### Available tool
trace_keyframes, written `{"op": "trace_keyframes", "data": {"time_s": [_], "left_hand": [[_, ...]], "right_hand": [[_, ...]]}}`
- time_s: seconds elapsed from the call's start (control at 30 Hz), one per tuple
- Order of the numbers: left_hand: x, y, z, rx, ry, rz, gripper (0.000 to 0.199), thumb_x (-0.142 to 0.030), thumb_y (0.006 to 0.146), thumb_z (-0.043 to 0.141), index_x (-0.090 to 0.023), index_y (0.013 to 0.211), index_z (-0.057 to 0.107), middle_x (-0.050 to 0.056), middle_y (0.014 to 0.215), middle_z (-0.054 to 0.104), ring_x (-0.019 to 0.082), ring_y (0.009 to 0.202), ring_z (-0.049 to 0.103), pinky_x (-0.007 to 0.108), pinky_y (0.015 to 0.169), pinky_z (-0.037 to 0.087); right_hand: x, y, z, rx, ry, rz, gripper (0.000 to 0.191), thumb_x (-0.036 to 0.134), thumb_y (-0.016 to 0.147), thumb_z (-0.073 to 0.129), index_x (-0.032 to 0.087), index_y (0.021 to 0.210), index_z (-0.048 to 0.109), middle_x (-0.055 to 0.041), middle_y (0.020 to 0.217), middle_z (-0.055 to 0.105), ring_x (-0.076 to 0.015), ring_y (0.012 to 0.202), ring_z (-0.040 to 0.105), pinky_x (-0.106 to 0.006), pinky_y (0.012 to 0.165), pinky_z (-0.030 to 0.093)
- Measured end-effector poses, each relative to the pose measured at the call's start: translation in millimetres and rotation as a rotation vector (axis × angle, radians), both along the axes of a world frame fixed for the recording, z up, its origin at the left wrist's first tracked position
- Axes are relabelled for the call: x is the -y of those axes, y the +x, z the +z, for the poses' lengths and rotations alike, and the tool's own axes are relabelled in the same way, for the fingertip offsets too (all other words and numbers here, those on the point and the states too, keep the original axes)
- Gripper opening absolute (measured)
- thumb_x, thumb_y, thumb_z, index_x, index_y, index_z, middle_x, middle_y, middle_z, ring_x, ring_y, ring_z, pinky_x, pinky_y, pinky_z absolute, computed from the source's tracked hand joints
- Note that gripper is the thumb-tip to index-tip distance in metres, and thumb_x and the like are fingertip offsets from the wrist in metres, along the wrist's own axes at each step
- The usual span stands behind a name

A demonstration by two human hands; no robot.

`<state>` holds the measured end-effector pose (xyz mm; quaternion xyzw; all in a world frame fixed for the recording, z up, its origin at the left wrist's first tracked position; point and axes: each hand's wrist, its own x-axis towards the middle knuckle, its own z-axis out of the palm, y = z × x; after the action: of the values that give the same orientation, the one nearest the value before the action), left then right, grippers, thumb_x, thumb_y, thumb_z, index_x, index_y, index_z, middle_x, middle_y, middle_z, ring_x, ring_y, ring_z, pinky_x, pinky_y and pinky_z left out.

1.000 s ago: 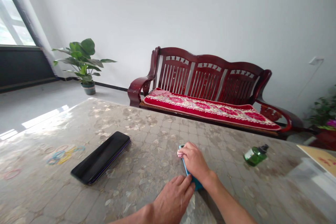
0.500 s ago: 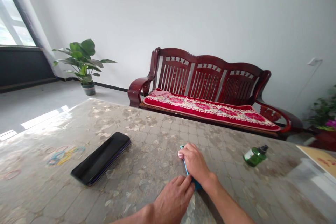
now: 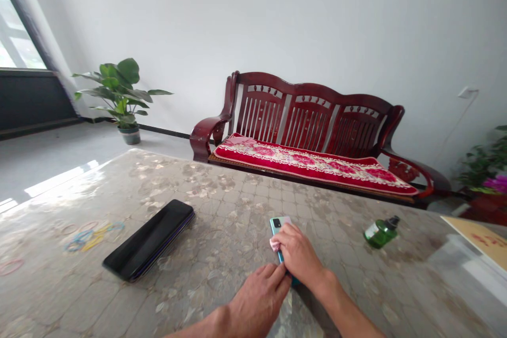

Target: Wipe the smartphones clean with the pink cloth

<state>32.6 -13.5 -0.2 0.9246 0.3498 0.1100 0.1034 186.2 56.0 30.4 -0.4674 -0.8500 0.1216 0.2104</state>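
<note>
Wiping apparently under way, unfinished: pink wad (image 3: 274,244) pinched in right hand (image 3: 297,251), pressed against blue phone (image 3: 277,226); lower end gripped by left hand (image 3: 261,296), well in from worktop's (image 3: 222,243) far edge. Camera end left uncovered; amount remaining cannot be told.

One head-worn camera looks forward and down, over the close table (image 3: 222,253) toward the bench (image 3: 312,90) beyond.

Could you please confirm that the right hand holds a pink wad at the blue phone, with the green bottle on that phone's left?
Not quite: the head view shows the green bottle right of the blue phone. The right hand does hold the pink wad there.
</note>
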Motion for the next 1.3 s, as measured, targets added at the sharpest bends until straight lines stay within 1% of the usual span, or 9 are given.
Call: {"op": "trace_keyframes", "data": {"time_s": [0.1, 0.27, 0.53, 0.7, 0.77, 0.83, 0.97, 1.13, 1.3], "left_hand": [[-1, 0, -1.1, -0.006, 0.005, -0.001, 0.043, -0.010, 0.090, 0.043, -0.017, 0.132, 0.046, 0.010, 0.125, 0.056, 0.025, 0.104, 0.053, 0.037, 0.094, 0.048], [-1, -1, -2.9, -0.029, 0.061, -0.029, 0.043, -0.009, 0.088, 0.046, -0.013, 0.130, 0.046, 0.013, 0.137, 0.050, 0.026, 0.106, 0.053, 0.037, 0.094, 0.049], [-2, 3, -4.9, 0.016, 0.019, 0.058, 0.033, -0.005, 0.087, 0.049, -0.019, 0.117, 0.050, 0.007, 0.116, 0.057, 0.023, 0.099, 0.056, 0.035, 0.089, 0.050], [-1, -1, 4.3, 0.026, -0.019, 0.057, 0.026, -0.005, 0.086, 0.048, -0.019, 0.108, 0.053, 0.006, 0.108, 0.061, 0.023, 0.097, 0.058, 0.036, 0.090, 0.049], [0, -2, 9.6, 0.048, -0.037, 0.104, 0.031, -0.003, 0.085, 0.047, -0.019, 0.111, 0.052, 0.006, 0.110, 0.061, 0.023, 0.099, 0.059, 0.036, 0.091, 0.049], [1, -2, 12.9, 0.085, -0.029, 0.159, 0.043, -0.001, 0.083, 0.045, -0.019, 0.122, 0.049, 0.008, 0.121, 0.060, 0.023, 0.107, 0.058, 0.037, 0.096, 0.047], [0, -1, 9.4, 0.086, 0.027, 0.181, 0.058, -0.002, 0.084, 0.043, -0.017, 0.140, 0.037, 0.011, 0.141, 0.051, 0.025, 0.124, 0.051, 0.039, 0.105, 0.042], [-2, -1, -0.2, 0.060, 0.038, 0.170, 0.053, -0.011, 0.089, 0.048, -0.020, 0.141, 0.041, 0.010, 0.146, 0.046, 0.027, 0.134, 0.043, 0.042, 0.111, 0.038], [-2, -1, 2.4, 0.048, -0.024, 0.232, 0.061, -0.011, 0.086, 0.053, -0.023, 0.144, 0.039, 0.010, 0.153, 0.038, 0.027, 0.135, 0.042, 0.042, 0.111, 0.038]], "right_hand": [[5, 5, 1.8, 0.017, -0.025, 0.011, 0.033, 0.002, 0.085, 0.045, 0.025, 0.080, 0.068, -0.0004, 0.086, 0.061, -0.0151, 0.088, 0.055, -0.023, 0.080, 0.042], [-4, 8, 1.4, 0.035, 0.004, -0.128, 0.032, 0.006, 0.087, 0.044, 0.024, 0.087, 0.070, -0.0025, 0.089, 0.062, -0.0171, 0.091, 0.056, -0.025, 0.083, 0.042], [19, 19, -2.6, -0.048, -0.038, -0.056, 0.033, 0.004, 0.085, 0.042, 0.024, 0.084, 0.068, -0.0015, 0.087, 0.059, -0.0164, 0.089, 0.055, -0.025, 0.080, 0.041], [31, 27, -1.3, -0.072, -0.062, -0.040, 0.032, 0.006, 0.088, 0.042, 0.024, 0.085, 0.068, -0.0010, 0.086, 0.059, -0.0164, 0.088, 0.055, -0.025, 0.080, 0.040], [34, 28, 0.8, -0.075, -0.069, -0.025, 0.031, 0.006, 0.088, 0.043, 0.024, 0.086, 0.067, -0.0009, 0.087, 0.059, -0.0163, 0.088, 0.055, -0.026, 0.079, 0.040], [37, 29, 3.4, -0.075, -0.071, -0.010, 0.030, 0.007, 0.089, 0.043, 0.023, 0.085, 0.067, -0.0010, 0.087, 0.060, -0.0163, 0.088, 0.054, -0.026, 0.078, 0.039], [44, 34, 7.7, -0.079, -0.098, -0.006, 0.029, 0.008, 0.088, 0.042, 0.023, 0.078, 0.066, -0.0008, 0.085, 0.061, -0.0163, 0.087, 0.055, -0.026, 0.078, 0.039], [43, 46, 3.4, -0.148, -0.152, -0.161, 0.029, 0.009, 0.079, 0.043, 0.024, 0.081, 0.069, -0.0016, 0.086, 0.064, -0.0172, 0.087, 0.060, -0.026, 0.078, 0.041], [38, 55, -8.2, -0.278, -0.140, -0.321, 0.029, 0.011, 0.074, 0.043, 0.022, 0.080, 0.070, -0.0047, 0.093, 0.068, -0.0196, 0.091, 0.063, -0.029, 0.081, 0.044]]}}
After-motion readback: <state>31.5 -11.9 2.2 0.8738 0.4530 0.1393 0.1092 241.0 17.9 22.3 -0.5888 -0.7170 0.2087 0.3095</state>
